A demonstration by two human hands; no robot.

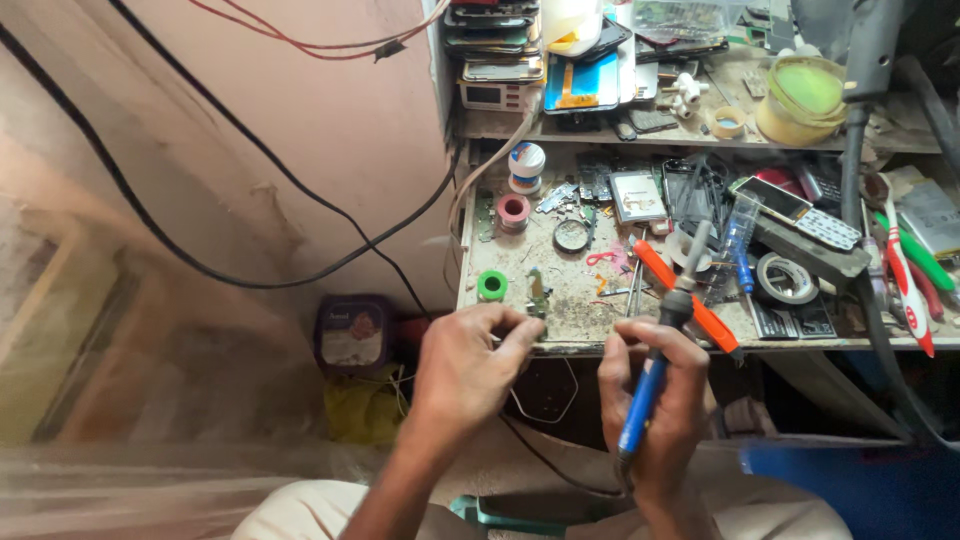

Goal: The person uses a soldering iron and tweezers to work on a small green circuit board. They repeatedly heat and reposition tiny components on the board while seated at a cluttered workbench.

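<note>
From the head view, your right hand (655, 400) wraps its fingers (640, 345) tight around the blue handle of a soldering iron (655, 350), held upright in front of the near edge of the worktop (570, 300), with the dark barrel and metal tip rising over the clutter toward the far side. Its cord drops away below your wrist.

Your left hand (470, 370) sits just left of it, also at the near edge. Its thumb and forefinger are pressed together in a pinch on a small greenish circuit part (538, 292) that stands up from the worktop edge; what exactly the part is, you cannot tell from here. The two hands are near each other but apart.

On the worktop just beyond your left hand lies a small green tape roll (491, 285), and farther off a red-and-white roll (513, 211) and a round tin (571, 235). An orange-handled tool (690, 300) lies slanted just beside the soldering iron's barrel. To the right sit a roll of white tape (787, 277), a keypad phone (795, 210) and a red-and-white toothbrush (905, 275).

On the shelf above, phones are stacked (495, 40) at the left and a yellowish tub (803, 97) stands at the right. Black cables (250, 150) cross the pink wall on the left, and a dark tub (353, 333) sits low beside the worktop.
</note>
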